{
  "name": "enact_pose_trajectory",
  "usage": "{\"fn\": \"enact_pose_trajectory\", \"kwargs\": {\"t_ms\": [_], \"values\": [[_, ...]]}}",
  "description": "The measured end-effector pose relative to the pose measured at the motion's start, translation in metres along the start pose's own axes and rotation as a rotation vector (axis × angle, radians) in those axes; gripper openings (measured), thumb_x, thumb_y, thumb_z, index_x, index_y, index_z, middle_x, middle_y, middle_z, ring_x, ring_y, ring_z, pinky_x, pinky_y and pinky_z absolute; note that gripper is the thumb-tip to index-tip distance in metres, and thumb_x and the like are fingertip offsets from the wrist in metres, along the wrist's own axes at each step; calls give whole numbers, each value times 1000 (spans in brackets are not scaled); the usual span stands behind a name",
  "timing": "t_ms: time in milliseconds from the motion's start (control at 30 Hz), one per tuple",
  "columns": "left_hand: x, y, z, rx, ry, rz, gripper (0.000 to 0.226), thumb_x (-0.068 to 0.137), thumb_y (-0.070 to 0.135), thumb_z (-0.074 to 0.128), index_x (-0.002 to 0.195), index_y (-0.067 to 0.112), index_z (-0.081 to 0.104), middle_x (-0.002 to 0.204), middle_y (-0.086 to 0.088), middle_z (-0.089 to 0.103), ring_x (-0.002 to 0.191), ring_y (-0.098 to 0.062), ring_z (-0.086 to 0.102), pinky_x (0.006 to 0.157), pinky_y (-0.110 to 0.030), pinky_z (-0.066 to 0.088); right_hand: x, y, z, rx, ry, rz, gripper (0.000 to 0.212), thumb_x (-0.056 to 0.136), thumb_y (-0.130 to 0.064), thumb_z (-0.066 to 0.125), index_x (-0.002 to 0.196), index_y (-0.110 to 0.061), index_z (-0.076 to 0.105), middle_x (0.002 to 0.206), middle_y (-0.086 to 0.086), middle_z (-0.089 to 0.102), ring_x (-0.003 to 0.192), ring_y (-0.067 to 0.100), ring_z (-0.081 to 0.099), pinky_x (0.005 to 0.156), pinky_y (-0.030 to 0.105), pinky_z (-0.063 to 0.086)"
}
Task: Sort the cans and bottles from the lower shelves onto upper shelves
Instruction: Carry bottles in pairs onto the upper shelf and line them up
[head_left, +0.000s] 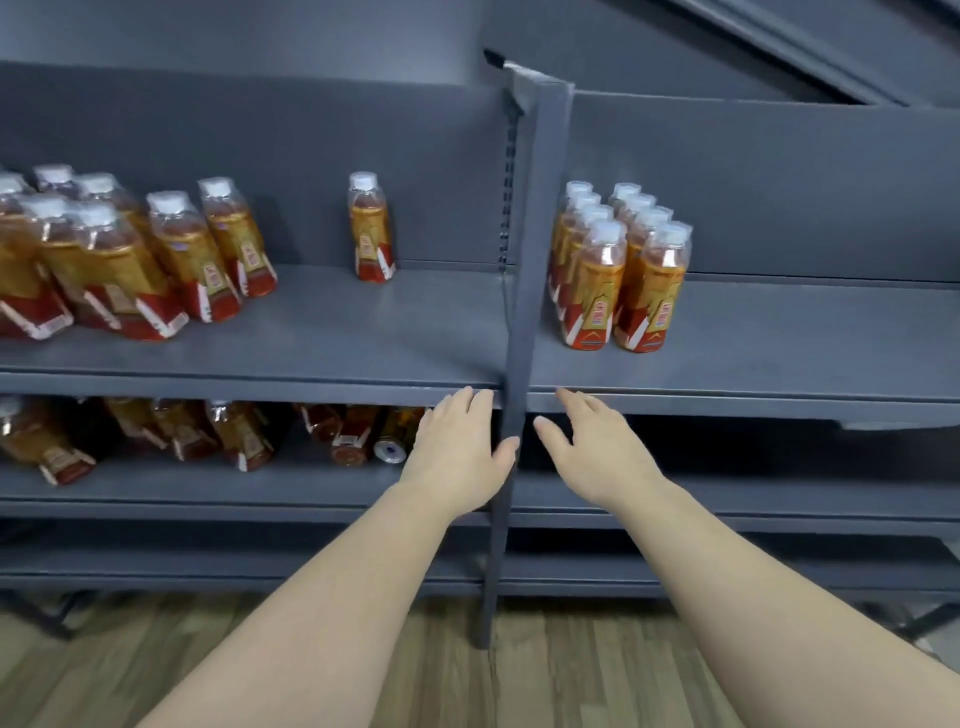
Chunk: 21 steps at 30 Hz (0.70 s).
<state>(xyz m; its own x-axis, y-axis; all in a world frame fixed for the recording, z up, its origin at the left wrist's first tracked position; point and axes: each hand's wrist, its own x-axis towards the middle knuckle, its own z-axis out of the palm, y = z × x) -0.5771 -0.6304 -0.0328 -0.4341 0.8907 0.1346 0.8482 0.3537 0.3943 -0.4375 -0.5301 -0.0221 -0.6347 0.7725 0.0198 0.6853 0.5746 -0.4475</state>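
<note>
- Shelving in dark grey metal fills the head view, split by an upright post (522, 322) that runs from the top down to the wood floor (571, 675).
- Upper shelf (322, 338), left of the post: a crowd of bottles (104, 260) stands at the far left, and a lone bottle (370, 234) stands apart near the back wall.
- Right of the post, eight bottles (621, 270) stand in two neat rows, just beside the post.
- Lower shelf (208, 488), left bay: more bottles (156, 431) stand or lean in shadow; some lie on their sides near the left hand, and a can (389, 451) lies with its round end facing out.
- The lower right bay is dark; nothing can be made out there.
- All bottles look alike: clear plastic, white caps, amber drink, a gold and red label. The writing on the labels is too blurred to read.
- The post stands between the two hands, and the upper shelf's front edge lies just above their fingertips.
- Left hand (460, 452): grip wide, fingers stretched flat toward the lower left bay, thumb tip overlapping the post; it holds nothing.
- Right hand (597, 452): grip wide too, fingers spread, thumb out toward the post; it holds nothing.
</note>
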Motion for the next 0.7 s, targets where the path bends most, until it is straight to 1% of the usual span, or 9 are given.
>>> {"fn": "enact_pose_trajectory", "kwargs": {"t_ms": [133, 233, 300, 400, 467, 567, 633, 700], "values": [[-30, -65, -20, 32, 54, -72, 52, 99, 49, 51, 139, 17, 44, 141, -1, 50, 131, -22, 45, 114, -43, 36, -13, -65, 36, -25, -42, -67, 65, 102, -52, 39, 157, -18, 26, 161, 5, 30, 149, 26, 23, 120, 38, 22], [-49, -105, -40, 38, 79, -110, 52, 98, 51, 50, 139, 20, 45, 139, 2, 51, 131, -22, 45, 115, -46, 34, -17, -112, 55, -55, -61, -116, 63, 103, -50, 39, 155, -17, 29, 154, 7, 38, 144, 28, 30, 116, 38, 27], [-58, -129, -55, 52, 100, -132, 52, 97, 51, 50, 138, 19, 46, 137, 2, 52, 131, -22, 46, 114, -48, 35, -15, -138, 65, -69, -72, -145, 63, 103, -51, 39, 155, -17, 29, 154, 7, 38, 143, 29, 30, 116, 38, 27], [-68, -159, -78, 70, 126, -182, 56, 99, 49, 49, 142, 15, 43, 143, -3, 49, 134, -24, 42, 116, -47, 31, -7, -170, 77, -74, -68, -183, 64, 102, -52, 39, 156, -18, 28, 156, 5, 37, 143, 28, 31, 116, 40, 29], [-74, -175, -91, 70, 142, -218, 59, 100, 49, 48, 147, 14, 39, 149, -3, 44, 139, -24, 37, 119, -45, 27, -2, -188, 83, -82, -74, -205, 65, 102, -53, 38, 156, -19, 26, 159, 5, 32, 146, 28, 27, 118, 40, 27], [-77, -196, -102, 70, 165, -257, 60, 100, 50, 48, 147, 14, 39, 150, -3, 44, 140, -23, 38, 119, -45, 28, 6, -210, 90, -100, -105, -231, 67, 102, -55, 36, 158, -21, 22, 163, 3, 24, 150, 25, 19, 121, 39, 22], [-76, -208, -106, 63, 176, -286, 59, 99, 50, 48, 146, 15, 40, 148, -3, 46, 138, -23, 39, 118, -46, 30, 15, -222, 95, -104, -119, -250, 66, 103, -55, 35, 158, -22, 20, 164, 2, 23, 151, 24, 18, 121, 39, 21], [-74, -217, -111, 65, 184, -319, 59, 100, 49, 49, 147, 16, 39, 150, -3, 44, 140, -23, 37, 119, -47, 29, 26, -233, 100, -100, -121, -275, 66, 103, -54, 36, 158, -21, 21, 163, 3, 25, 150, 24, 19, 120, 39, 23]]}}
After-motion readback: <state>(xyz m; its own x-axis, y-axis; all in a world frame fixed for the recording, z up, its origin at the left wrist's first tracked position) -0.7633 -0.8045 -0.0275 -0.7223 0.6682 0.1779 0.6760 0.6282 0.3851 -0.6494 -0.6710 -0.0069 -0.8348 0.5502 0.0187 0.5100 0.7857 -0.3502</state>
